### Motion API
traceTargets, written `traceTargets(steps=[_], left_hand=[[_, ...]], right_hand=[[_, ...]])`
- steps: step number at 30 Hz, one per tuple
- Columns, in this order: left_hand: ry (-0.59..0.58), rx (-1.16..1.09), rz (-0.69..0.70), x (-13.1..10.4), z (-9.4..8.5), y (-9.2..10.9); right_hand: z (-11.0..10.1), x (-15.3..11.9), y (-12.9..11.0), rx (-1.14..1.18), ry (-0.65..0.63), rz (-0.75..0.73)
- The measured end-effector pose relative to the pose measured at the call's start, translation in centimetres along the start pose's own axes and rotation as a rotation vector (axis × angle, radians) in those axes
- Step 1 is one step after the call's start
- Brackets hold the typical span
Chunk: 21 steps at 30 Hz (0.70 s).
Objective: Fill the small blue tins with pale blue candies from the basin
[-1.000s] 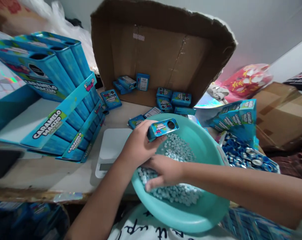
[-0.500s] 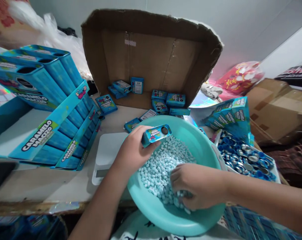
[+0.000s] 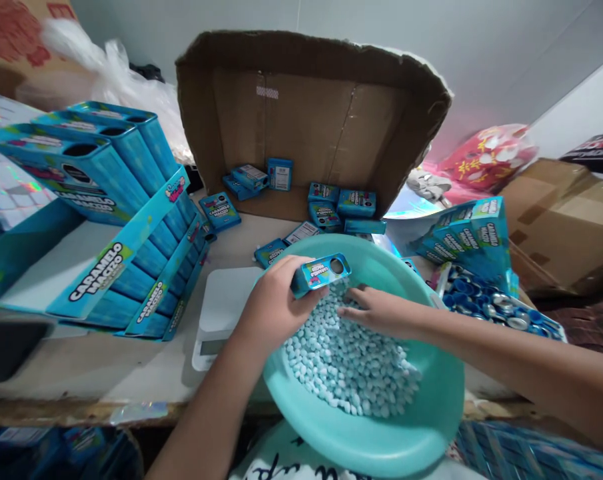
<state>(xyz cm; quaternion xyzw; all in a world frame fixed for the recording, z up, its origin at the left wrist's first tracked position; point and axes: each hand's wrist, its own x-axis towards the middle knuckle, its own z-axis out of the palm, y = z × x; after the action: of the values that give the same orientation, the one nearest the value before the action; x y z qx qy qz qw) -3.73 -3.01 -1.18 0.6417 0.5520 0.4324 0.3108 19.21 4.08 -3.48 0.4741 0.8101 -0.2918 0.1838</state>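
A turquoise bowl (image 3: 431,433) holds a heap of small pale-blue candies (image 3: 351,367). My left hand (image 3: 281,300) is wrapped round a small blue tin (image 3: 321,272), tilted above the bowl's far left part, with its round opening showing. My right hand (image 3: 376,308) is inside the bowl at the upper part of the heap, just below the tin. Its fingers are apart and point left, touching the candies; nothing shows held between them.
A white scale (image 3: 226,300) lies left of the bowl. Blue display cartons of tins (image 3: 101,280) stand further left. An open cardboard box (image 3: 306,127) with several tins is behind; round caps (image 3: 481,300) lie at the right.
My right hand has moved up and away across the bowl, from the near part of the candies towards the tin, and its fingers have opened. My left hand still holds the tin.
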Motion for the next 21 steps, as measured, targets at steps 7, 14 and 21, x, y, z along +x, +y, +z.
traceTargets(steps=[7,14,21], left_hand=[[-0.013,0.024,-0.013,0.2,-0.2,0.0],[-0.021,0.039,-0.040,0.1,-0.4,-0.4],[0.119,-0.048,0.063,-0.1,-0.7,-0.2]], right_hand=[[1.9,-3.2,-3.3,0.199,-0.221,-0.049],[2.8,-2.8,-7.1,0.489,-0.294,-0.112],[0.5,2.6,-4.2,0.053,0.233,-0.656]])
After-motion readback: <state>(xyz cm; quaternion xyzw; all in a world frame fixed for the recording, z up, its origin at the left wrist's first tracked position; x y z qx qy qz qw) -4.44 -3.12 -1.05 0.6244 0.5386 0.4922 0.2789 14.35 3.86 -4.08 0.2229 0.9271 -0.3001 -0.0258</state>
